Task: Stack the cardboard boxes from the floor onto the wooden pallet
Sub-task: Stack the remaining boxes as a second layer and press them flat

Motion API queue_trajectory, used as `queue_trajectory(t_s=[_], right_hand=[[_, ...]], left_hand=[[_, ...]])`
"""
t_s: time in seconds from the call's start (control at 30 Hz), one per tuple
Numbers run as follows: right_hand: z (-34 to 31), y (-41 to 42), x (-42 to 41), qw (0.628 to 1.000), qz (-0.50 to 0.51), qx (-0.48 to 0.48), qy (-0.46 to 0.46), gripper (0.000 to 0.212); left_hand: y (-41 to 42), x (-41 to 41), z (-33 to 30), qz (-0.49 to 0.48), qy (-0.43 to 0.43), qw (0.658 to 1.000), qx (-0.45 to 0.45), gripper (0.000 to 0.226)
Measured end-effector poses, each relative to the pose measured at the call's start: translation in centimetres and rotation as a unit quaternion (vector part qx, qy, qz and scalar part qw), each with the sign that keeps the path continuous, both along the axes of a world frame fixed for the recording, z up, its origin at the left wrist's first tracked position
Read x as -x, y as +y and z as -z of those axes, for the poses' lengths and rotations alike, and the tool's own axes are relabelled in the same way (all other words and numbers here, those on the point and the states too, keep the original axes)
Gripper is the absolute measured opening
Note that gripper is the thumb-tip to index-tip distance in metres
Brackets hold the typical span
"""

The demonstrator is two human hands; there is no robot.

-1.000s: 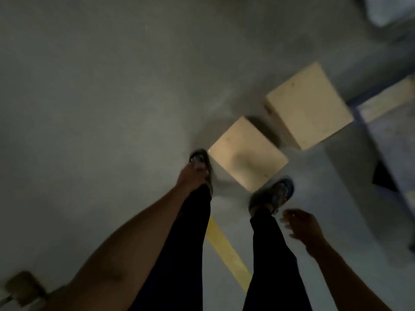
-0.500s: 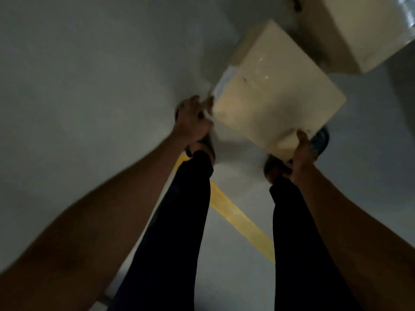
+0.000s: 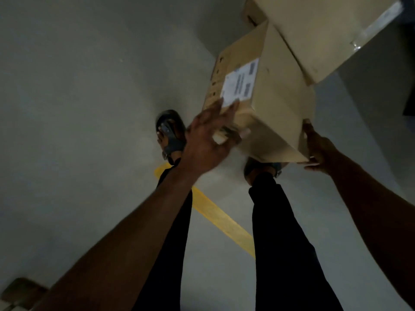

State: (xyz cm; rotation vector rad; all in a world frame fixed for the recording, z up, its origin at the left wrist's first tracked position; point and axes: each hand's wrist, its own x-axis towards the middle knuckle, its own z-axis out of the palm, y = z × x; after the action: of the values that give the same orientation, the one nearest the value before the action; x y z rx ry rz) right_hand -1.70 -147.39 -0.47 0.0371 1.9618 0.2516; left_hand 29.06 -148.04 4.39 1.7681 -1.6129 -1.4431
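Note:
A cardboard box (image 3: 276,104) with a white label on its left face is tilted up off the floor in front of my feet. My left hand (image 3: 208,138) lies against the box's left face near its lower corner, fingers spread and thumb wrapped round the near corner. My right hand (image 3: 318,147) holds the box's lower right corner from underneath, fingers curled under the edge. A second, larger cardboard box (image 3: 325,28) stands behind it at the top right. The wooden pallet is out of sight.
Grey concrete floor (image 3: 89,108) spreads to the left. A yellow floor line (image 3: 215,214) runs diagonally between my legs. My sandalled feet stand just below the box. A brownish object (image 3: 20,292) sits at the bottom left corner.
Both hands went from hanging free to taking hold of the nearer box. The box has since risen and tipped, showing its labelled side, and the view has moved closer.

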Motion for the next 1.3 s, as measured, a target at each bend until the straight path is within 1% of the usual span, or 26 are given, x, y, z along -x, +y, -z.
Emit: queue_trajectory(t_s=[0.07, 0.1, 0.13, 0.2, 0.27, 0.37, 0.43, 0.47, 0.53, 0.6, 0.63, 0.7, 0.77, 0.83, 0.9, 0.97, 1.03, 1.1, 1.13, 1.2, 1.23, 1.27, 1.3], right_hand=[[-0.1, -0.5, -0.3, 0.999, -0.034, 0.003, -0.006, 0.108], [-0.3, -0.9, -0.8, 0.998, -0.059, 0.013, -0.002, 0.105], [-0.4, -1.4, -1.2, 0.996, -0.087, 0.026, 0.004, 0.099], [-0.3, -2.3, -1.8, 0.99, -0.135, 0.05, 0.01, 0.084], [-0.3, -3.0, -2.2, 0.987, -0.154, 0.047, 0.004, 0.074], [-0.8, -3.3, -2.3, 0.988, -0.15, 0.032, -0.005, 0.072], [-1.1, -2.8, -2.8, 0.991, -0.13, 0.03, -0.031, 0.066], [-1.2, -2.2, -3.5, 0.993, -0.106, 0.027, -0.051, 0.062], [-1.2, -0.4, -5.2, 0.996, -0.026, 0.0, -0.083, 0.056], [-1.5, 2.0, -7.2, 0.986, 0.099, -0.045, -0.129, 0.055], [-1.7, 3.4, -8.3, 0.97, 0.173, -0.056, -0.164, 0.054], [-2.2, 5.6, -10.5, 0.93, 0.286, -0.058, -0.224, 0.055], [-2.1, 7.0, -12.2, 0.902, 0.338, -0.053, -0.264, 0.065], [-1.6, 7.6, -13.6, 0.881, 0.378, -0.061, -0.279, 0.072], [-1.5, 7.4, -14.4, 0.862, 0.42, -0.066, -0.275, 0.071], [-1.4, 7.6, -14.3, 0.855, 0.457, -0.053, -0.24, 0.074], [-2.2, 7.4, -13.1, 0.872, 0.447, -0.02, -0.199, 0.08], [-3.3, 6.9, -10.4, 0.892, 0.426, 0.021, -0.15, 0.089], [-4.1, 6.3, -8.6, 0.899, 0.42, 0.045, -0.118, 0.096], [-5.6, 4.2, -4.6, 0.906, 0.407, 0.105, -0.047, 0.102], [-6.3, 2.7, -2.8, 0.907, 0.399, 0.129, -0.031, 0.101], [-7.0, 1.2, -1.5, 0.914, 0.379, 0.139, -0.033, 0.1], [-7.6, -0.3, -0.6, 0.93, 0.34, 0.128, -0.052, 0.1]], left_hand=[[-1.4, -0.6, 1.6, -0.029, 0.009, 1.0, 0.008, 0.039], [-2.4, -1.1, 2.3, -0.041, 0.001, 0.999, -0.004, 0.035], [-3.6, -1.6, 2.9, -0.049, -0.016, 0.998, -0.032, 0.041], [-5.7, -2.6, 4.0, -0.037, -0.081, 0.992, -0.086, 0.058], [-7.3, -3.0, 4.8, -0.01, -0.123, 0.99, -0.074, 0.06], [-9.5, -2.0, 4.8, -0.001, -0.136, 0.99, -0.023, 0.052], [-10.9, -1.2, 5.2, -0.006, -0.172, 0.985, -0.022, 0.057], [-11.4, -1.0, 5.3, -0.011, -0.191, 0.981, -0.034, 0.065], [-12.5, -0.3, 5.2, -0.027, -0.196, 0.979, -0.046, 0.081], [-13.3, 1.1, 4.6, -0.024, -0.171, 0.985, -0.019, 0.089], [-13.7, 2.1, 3.8, -0.01, -0.151, 0.988, 0.005, 0.09], [-13.6, 3.8, 1.9, 0.038, -0.133, 0.989, 0.048, 0.086], [-12.6, 5.0, 0.8, 0.096, -0.117, 0.984, 0.096, 0.072], [-10.7, 5.8, 0.5, 0.15, -0.061, 0.976, 0.142, 0.054], [-8.2, 6.9, 0.9, 0.226, -0.036, 0.959, 0.166, 0.04], [-5.5, 8.6, 1.5, 0.269, -0.012, 0.943, 0.194, 0.033], [-3.9, 10.5, 1.6, 0.294, 0.011, 0.933, 0.205, 0.03], [-3.3, 12.2, 1.6, 0.299, 0.013, 0.936, 0.188, 0.022], [-3.2, 13.1, 1.6, 0.283, 0.01, 0.94, 0.189, 0.019], [-2.6, 14.4, 2.0, 0.256, 0.035, 0.948, 0.187, 0.008], [-1.7, 14.6, 2.4, 0.249, 0.054, 0.948, 0.189, 0.004], [-0.7, 14.5, 2.8, 0.247, 0.067, 0.95, 0.178, 0.006], [0.4, 14.2, 3.2, 0.246, 0.075, 0.956, 0.143, 0.013]])
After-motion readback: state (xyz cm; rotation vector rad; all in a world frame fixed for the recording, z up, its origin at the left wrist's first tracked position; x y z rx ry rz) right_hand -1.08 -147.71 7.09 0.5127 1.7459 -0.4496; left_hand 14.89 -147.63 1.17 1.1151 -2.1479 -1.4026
